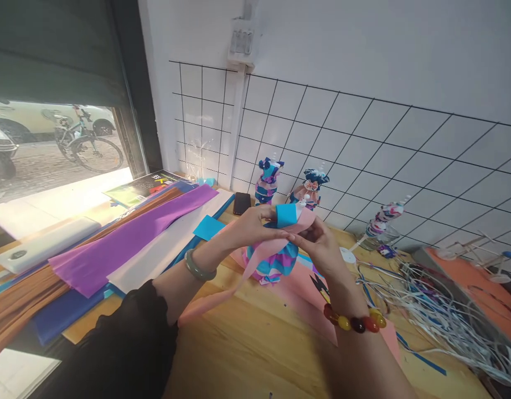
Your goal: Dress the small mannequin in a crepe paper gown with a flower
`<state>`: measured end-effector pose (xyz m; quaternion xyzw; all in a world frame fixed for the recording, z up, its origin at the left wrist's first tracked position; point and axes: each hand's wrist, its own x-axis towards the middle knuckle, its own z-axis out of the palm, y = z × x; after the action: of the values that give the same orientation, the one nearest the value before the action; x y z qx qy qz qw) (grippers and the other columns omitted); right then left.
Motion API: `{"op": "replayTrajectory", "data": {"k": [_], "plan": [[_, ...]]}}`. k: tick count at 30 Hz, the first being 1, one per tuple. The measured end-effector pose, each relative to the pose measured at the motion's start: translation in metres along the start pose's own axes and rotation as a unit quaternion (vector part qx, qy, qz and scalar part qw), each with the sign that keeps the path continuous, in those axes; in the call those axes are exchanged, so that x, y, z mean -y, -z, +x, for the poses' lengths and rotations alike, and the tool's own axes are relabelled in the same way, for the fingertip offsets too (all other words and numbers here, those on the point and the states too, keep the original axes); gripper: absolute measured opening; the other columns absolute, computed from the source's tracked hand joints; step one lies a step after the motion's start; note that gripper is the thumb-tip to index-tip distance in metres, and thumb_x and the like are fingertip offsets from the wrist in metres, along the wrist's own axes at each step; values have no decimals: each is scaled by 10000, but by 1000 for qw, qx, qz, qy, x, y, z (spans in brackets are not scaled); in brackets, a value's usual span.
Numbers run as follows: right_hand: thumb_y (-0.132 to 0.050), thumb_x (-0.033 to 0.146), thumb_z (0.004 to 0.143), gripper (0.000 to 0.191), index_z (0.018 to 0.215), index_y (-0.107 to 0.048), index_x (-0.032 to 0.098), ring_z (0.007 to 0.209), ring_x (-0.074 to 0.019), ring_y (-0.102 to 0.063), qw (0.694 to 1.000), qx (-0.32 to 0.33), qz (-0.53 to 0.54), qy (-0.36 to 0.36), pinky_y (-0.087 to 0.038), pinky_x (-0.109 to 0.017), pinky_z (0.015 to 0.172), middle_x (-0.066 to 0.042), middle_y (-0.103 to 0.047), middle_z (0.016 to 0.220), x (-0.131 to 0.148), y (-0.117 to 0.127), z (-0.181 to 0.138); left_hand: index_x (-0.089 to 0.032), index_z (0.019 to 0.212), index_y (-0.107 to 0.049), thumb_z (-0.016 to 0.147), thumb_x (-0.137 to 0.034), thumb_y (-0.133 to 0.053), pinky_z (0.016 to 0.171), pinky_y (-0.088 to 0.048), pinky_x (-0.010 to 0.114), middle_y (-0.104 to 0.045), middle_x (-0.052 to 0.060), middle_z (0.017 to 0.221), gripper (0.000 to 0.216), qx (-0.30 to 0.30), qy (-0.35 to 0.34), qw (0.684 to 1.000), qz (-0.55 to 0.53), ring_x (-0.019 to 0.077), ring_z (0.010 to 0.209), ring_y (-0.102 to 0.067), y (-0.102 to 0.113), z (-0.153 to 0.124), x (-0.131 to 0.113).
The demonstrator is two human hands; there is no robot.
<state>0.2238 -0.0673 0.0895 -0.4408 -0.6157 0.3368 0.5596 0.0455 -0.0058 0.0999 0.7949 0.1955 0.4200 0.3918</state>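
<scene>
My left hand (255,226) is closed on a long pink paper strip (255,261), thumb and fingers pinching it near the top of a small craft figure. My right hand (319,244) pinches the same strip from the other side, its thumb close to my left thumb. The strip loops around the upper part of the figure and its loose tail trails down to the left over the table. Ruffles in blue, purple and pink form the craft figure's lower part (275,263). A bright blue piece (287,215) and white beads (305,200) show above my fingers.
Coloured paper sheets, including a purple one (134,238), lie at left by a black phone (242,203). Decorated figures (267,180) stand against the wire grid (338,119). Tangled white cords (442,316) and an orange surface (475,277) are at right.
</scene>
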Motion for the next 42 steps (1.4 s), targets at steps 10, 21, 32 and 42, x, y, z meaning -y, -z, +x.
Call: {"op": "replayTrajectory", "data": {"k": [10, 21, 32, 42], "plan": [[-755, 394, 672, 437, 1055, -589, 266, 978, -233, -629, 998, 27, 58, 6, -535, -411, 831, -51, -670, 1065, 1, 1, 2, -214, 1063, -648, 670, -435, -705, 903, -459, 342, -647, 43, 1095, 455, 29, 29, 999, -13, 217, 1063, -559, 3, 1, -1], [-752, 399, 675, 466, 1086, -579, 265, 996, -229, -624, 997, 27, 66, 7, -516, -414, 864, -49, -672, 1062, 4, -2, 1, -213, 1029, -652, 723, -450, -654, 884, -463, 335, -630, 51, 1092, 387, 39, 17, 999, 21, 207, 1053, -548, 6, 0, -5], [-745, 386, 688, 448, 1083, -574, 262, 963, -224, -634, 997, 31, 71, 10, -524, -407, 849, -45, -680, 1027, -1, -1, 2, -183, 1034, -636, 698, -435, -679, 844, -471, 329, -658, 59, 1034, 422, 37, 23, 998, 38, 213, 975, -583, 4, -1, -8], [-740, 351, 701, 544, 1198, -530, 277, 1092, -226, -574, 996, 35, 87, 13, -471, -427, 939, -53, -620, 1186, 2, 5, 0, -179, 1016, -641, 709, -442, -660, 828, -475, 338, -669, 59, 1013, 405, 15, 37, 998, 49, 221, 945, -598, 2, 0, -6]]}}
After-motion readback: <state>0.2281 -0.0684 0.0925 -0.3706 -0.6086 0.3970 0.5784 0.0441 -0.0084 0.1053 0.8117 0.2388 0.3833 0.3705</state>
